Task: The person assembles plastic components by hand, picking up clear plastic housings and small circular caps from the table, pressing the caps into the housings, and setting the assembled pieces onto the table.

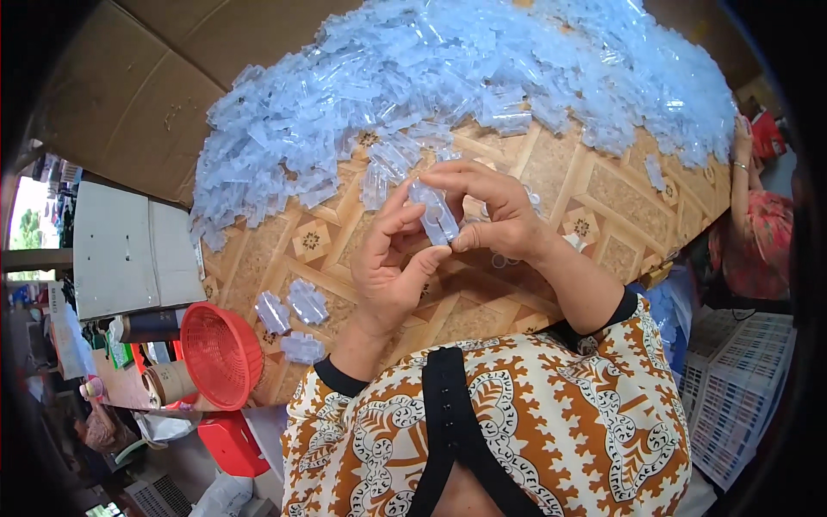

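Between both hands, over the near middle of the table, is a clear, bluish molded plastic piece with a narrow slot-like mark. My left hand has its fingers curled along the piece's left side, thumb at its lower end. Fingertips of my right hand pinch it from the top and the lower right. A few similar clear pieces lie just past my hands. Left of my left forearm rest three more, among them a clear plastic piece. Small clear rings show beneath my right wrist.
A large heap of clear plastic pieces covers the far side of the patterned table. Cardboard stands at the far left. A red basket is at the left edge. Another person's patterned sleeve appears at right.
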Tool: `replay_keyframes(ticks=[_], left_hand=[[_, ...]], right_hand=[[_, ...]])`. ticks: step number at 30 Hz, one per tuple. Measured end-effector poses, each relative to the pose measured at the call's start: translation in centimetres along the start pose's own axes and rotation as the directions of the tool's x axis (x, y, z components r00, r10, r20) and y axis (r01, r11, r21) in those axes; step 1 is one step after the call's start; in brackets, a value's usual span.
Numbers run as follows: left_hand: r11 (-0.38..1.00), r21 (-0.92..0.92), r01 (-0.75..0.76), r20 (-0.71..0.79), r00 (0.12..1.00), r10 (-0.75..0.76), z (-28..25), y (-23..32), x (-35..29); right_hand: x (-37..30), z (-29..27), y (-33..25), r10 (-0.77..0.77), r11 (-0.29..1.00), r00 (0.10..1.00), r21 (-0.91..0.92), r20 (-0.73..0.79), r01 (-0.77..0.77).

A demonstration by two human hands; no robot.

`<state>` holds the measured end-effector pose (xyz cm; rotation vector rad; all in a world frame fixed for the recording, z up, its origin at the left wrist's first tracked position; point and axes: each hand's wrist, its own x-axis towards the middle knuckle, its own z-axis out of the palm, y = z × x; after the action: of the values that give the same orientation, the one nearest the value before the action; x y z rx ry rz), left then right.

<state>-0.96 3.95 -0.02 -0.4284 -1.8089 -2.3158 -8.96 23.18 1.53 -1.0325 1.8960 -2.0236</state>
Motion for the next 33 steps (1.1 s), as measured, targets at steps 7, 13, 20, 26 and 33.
replay_keyframes(ticks=[7,13,20,26,33], left_hand=[[0.999,0.034,-0.022,-0.049,0.999,0.023,1.0,3.4,-1.3],[0.997,0.032,-0.065,-0.071,0.995,0.067,1.2,5.4,-3.0],[0.991,0.07,-0.11,-0.041,0.993,0.113,2.1,6.6,-4.6],[0.988,0.075,-0.134,-0.021,0.991,0.136,2.5,6.6,-5.9],[0.978,0.137,-0.159,0.017,0.987,0.159,3.0,7.0,-7.4]], right_hand=[[-0.2,1.6,-3.4,-0.046,0.996,0.998,-0.079,0.033,0.049],[-1.4,3.6,-5.9,-0.056,0.992,0.998,-0.112,0.041,0.06],[-3.5,4.5,-5.1,-0.203,0.974,0.979,-0.107,-0.019,0.2],[-5.1,5.5,-6.4,-0.169,0.985,0.982,-0.042,-0.083,0.166],[-6.2,5.7,-6.2,-0.181,0.983,0.981,0.028,-0.075,0.184]])
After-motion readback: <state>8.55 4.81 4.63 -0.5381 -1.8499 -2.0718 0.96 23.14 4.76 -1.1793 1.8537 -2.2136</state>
